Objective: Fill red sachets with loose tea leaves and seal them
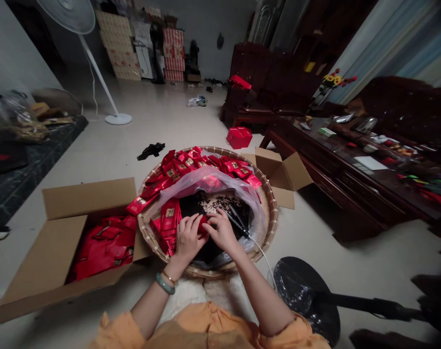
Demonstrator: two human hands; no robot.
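A small red packet [203, 225] is pinched between my two hands, above a plastic-lined woven basket. My left hand [188, 236] grips its left side, and my right hand [221, 231] has fingers closed on its right side. Beneath them lie loose dark leaves that look like tea [225, 201]. Just right of my right hand, a dark tong-like tool [238, 219] with a white cord rests in the basket. More red packets [170, 215] stand to the left of my left hand, inside the translucent plastic liner [258, 213]. Other red packets [186, 165] lie along the far rim.
The round woven basket [273, 208] sits close before me. An open cardboard box [49, 252] full of red packets stands left; another open box [296, 169] is behind right. A black round base with a pole [296, 281] lies right. A dark wooden table [315, 160] borders the right side.
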